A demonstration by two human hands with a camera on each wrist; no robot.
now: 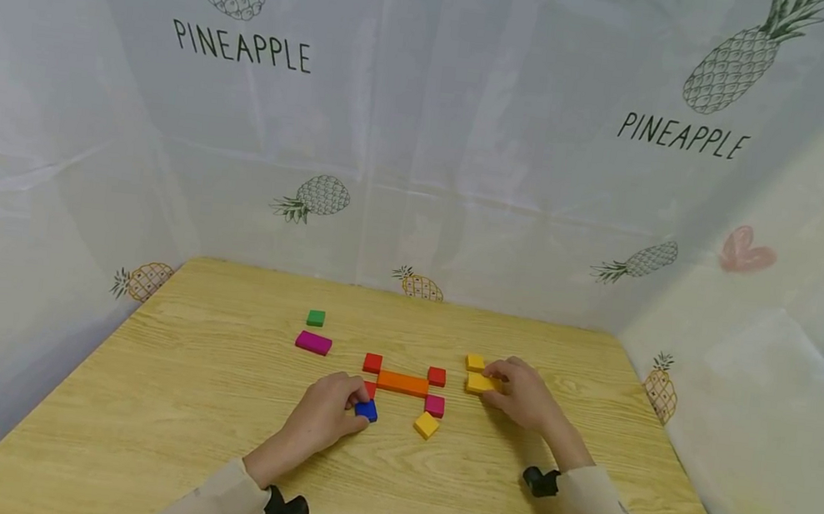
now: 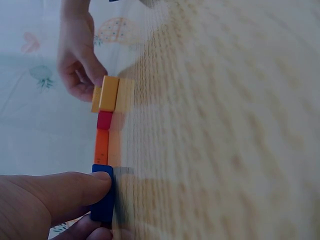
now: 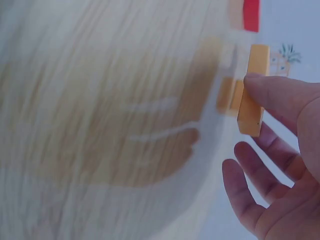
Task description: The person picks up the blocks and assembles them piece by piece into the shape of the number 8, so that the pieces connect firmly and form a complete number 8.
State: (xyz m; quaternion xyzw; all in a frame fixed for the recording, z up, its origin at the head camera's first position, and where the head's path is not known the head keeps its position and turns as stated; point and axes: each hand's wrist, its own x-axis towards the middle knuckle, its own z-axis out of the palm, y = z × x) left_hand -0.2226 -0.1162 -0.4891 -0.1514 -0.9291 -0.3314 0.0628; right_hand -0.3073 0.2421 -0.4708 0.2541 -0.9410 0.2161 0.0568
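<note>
My left hand (image 1: 320,413) pinches a blue block (image 1: 366,410) between thumb and fingers. In the left wrist view the thumb presses on the face of that blue block (image 2: 103,192). A long orange block (image 1: 403,384) lies just beyond it, with red blocks (image 1: 372,363) and a pink block (image 1: 435,406) at its corners; the left fingers partly cover one red block (image 1: 370,388). To the right, my right hand (image 1: 524,396) pinches a long yellow block (image 3: 254,95) by thumb and fingers. A smaller yellow block (image 1: 475,362) is just behind it.
A loose yellow block (image 1: 427,425) lies turned near the pink one. At the back left are a green block (image 1: 316,318) and a magenta block (image 1: 314,343). A pineapple-printed cloth (image 1: 426,124) hangs behind and beside the wooden table (image 1: 163,398).
</note>
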